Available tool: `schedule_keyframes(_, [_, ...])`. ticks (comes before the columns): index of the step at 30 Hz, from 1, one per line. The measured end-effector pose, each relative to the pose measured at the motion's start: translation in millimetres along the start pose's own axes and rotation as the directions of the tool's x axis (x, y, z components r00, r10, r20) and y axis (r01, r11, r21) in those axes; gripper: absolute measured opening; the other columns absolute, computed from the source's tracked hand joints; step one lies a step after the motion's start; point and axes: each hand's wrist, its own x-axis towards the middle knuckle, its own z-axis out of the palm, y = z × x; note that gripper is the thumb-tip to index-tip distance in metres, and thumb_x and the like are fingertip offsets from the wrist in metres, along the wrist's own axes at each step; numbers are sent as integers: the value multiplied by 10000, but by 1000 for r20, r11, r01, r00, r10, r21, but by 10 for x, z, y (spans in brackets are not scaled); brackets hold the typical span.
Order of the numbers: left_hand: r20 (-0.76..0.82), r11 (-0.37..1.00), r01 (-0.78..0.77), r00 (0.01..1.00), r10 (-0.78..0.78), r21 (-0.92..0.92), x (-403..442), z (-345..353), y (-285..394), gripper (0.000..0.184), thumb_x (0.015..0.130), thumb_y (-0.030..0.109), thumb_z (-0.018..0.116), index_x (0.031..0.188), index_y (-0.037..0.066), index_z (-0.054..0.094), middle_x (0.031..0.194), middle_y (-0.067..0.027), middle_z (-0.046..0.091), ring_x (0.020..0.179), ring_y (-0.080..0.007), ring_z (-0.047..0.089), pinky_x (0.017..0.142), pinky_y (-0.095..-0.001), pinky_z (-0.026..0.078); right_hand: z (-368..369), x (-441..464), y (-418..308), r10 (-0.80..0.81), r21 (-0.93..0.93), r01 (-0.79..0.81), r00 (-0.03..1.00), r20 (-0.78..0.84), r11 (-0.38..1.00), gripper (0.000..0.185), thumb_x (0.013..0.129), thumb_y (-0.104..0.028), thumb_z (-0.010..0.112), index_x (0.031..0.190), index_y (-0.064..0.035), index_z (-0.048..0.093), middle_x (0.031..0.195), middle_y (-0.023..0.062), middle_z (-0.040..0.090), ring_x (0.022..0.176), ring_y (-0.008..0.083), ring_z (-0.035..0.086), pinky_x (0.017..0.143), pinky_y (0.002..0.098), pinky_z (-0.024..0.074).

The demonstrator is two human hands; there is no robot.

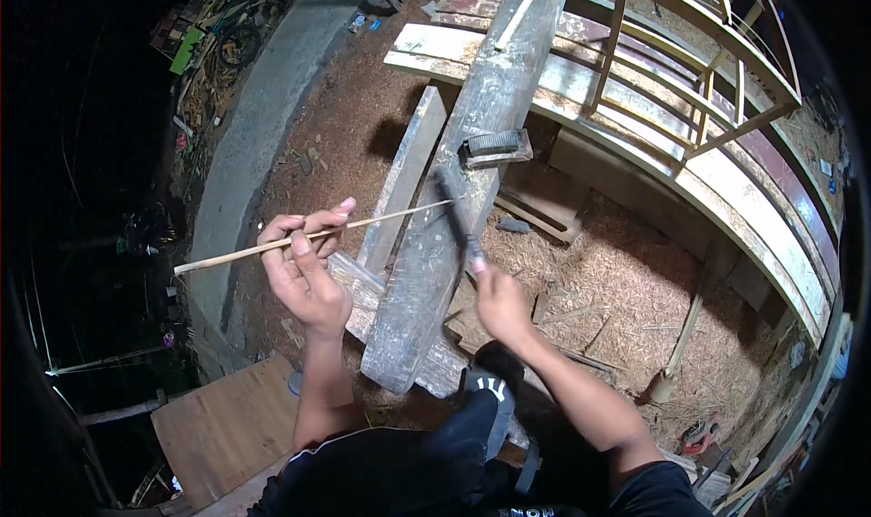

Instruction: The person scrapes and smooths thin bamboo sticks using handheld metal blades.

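The left hand's (311, 286) fingers pinch a thin wooden stick (227, 258), its skinny end over the rough gray wood counter (416, 286). The right hand's (501, 301) fingers curl around a blurry dark tool (456, 210) above the counter. White letters (526, 512) on dark clothes are too small to read.

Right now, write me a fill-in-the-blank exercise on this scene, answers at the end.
The slender wooden stick is in the ____ hand. The blurred dark tool is in the ____ hand. The open wooden frame stands toward the picture's upper ____ corner. The plywood board lies toward the lower ____ corner.

Missing words: left; right; right; left.
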Motion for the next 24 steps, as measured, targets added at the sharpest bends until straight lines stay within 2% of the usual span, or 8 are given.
schedule_keyframes(2, [-9,1000,16,1000,-16,6,13,1,-27,205,1090,91,320,1272,2,346,1069,-274,645,1075,-406,681,930,-451,592,-34,63,90,-63,-98,53,992,-105,994,453,1068,-345,470,911,50,626,647,251,589,613,374,629,624,491,482])
schedule_keyframes(4, [1,1000,-16,1000,16,4,-30,16,-11,240,1090,94,315,1308,-5,311,1085,-288,636,1072,-408,681,929,-444,593,-104,-150,-257,-136,-29,137,990,32,990,446,1066,-348,478,1004,76,602,701,316,630,748,505,665,696,548,510])
schedule_keyframes(8, [14,998,-39,999,38,55,4,49,13,320,1092,103,306,1389,3,243,1098,-299,629,1067,-411,681,924,-443,595,18,-224,-233,-400,-10,405,906,141,914,413,1056,-327,493,990,67,595,715,315,636,740,528,651,695,557,507])
schedule_keyframes(11, [25,994,-47,999,45,96,32,24,22,363,1094,114,303,1425,14,196,1101,-299,629,1067,-410,681,918,-448,598,-60,45,37,-9,-61,11,999,34,998,467,1072,-349,462,992,79,629,674,290,632,692,466,677,684,542,511])
schedule_keyframes(17, [28,994,-80,997,78,80,6,53,7,395,1097,140,309,1443,24,159,1101,-302,629,1068,-407,682,902,-445,604,-123,-184,-364,-210,-60,228,952,222,972,460,1059,-368,482,1046,70,624,724,328,636,738,487,678,702,563,504])
schedule_keyframes(18, [32,993,-84,996,82,81,22,53,8,395,1097,140,309,1443,24,159,1101,-302,629,1068,-407,682,902,-445,604,-44,-165,-286,-378,-62,393,909,175,917,450,1062,-361,476,1028,65,620,734,337,634,755,495,679,712,575,506])
schedule_keyframes(20, [46,991,-90,995,86,97,32,46,10,390,1098,143,309,1440,26,164,1104,-305,628,1072,-412,680,904,-446,603,-40,-105,-170,-306,-41,314,942,137,948,409,1076,-325,466,948,41,598,641,238,589,635,413,623,642,518,480])
schedule_keyframes(24, [52,994,-93,995,90,54,21,29,-14,361,1093,126,302,1416,30,175,1099,-307,626,1066,-416,681,899,-442,603,-169,104,-13,14,-186,-20,999,-38,982,480,1073,-377,464,1045,66,645,677,253,610,687,389,655,689,499,498])
